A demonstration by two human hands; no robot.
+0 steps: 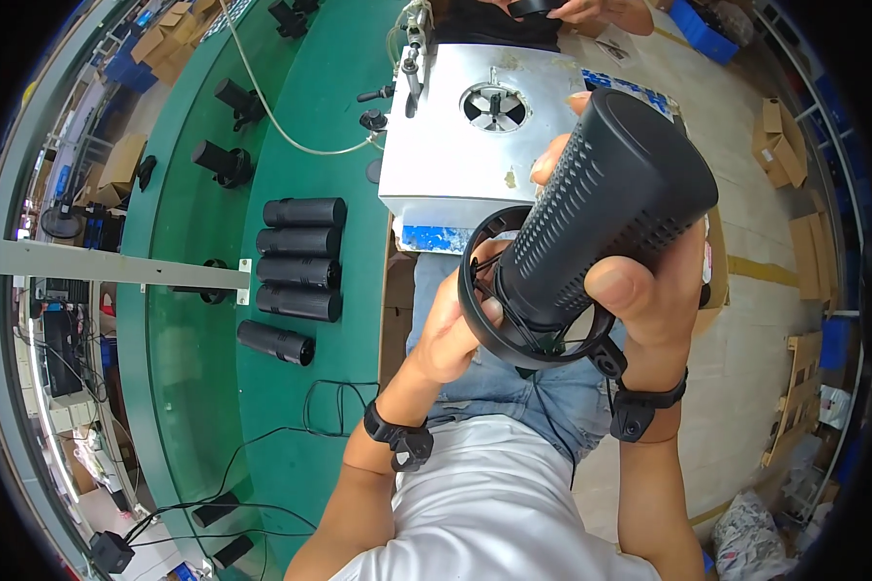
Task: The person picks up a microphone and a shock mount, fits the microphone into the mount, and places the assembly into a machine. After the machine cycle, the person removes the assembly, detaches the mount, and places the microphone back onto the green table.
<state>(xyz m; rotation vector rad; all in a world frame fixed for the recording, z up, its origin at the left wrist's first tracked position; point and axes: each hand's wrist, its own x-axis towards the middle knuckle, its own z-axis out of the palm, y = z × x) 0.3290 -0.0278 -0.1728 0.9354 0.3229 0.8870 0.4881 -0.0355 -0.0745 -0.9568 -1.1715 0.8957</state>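
Held on this worker's side of the silver metal box (436, 160), by its right corner, I see a matte black cylinder (601, 194) tilted up, its sides pierced by rows of small slots, its upper end smooth and round-edged. The right hand (661, 300) has its fingers clamped round it, while the left hand (448, 329) grips a thin-walled black ring (502, 347) circling the lower end.
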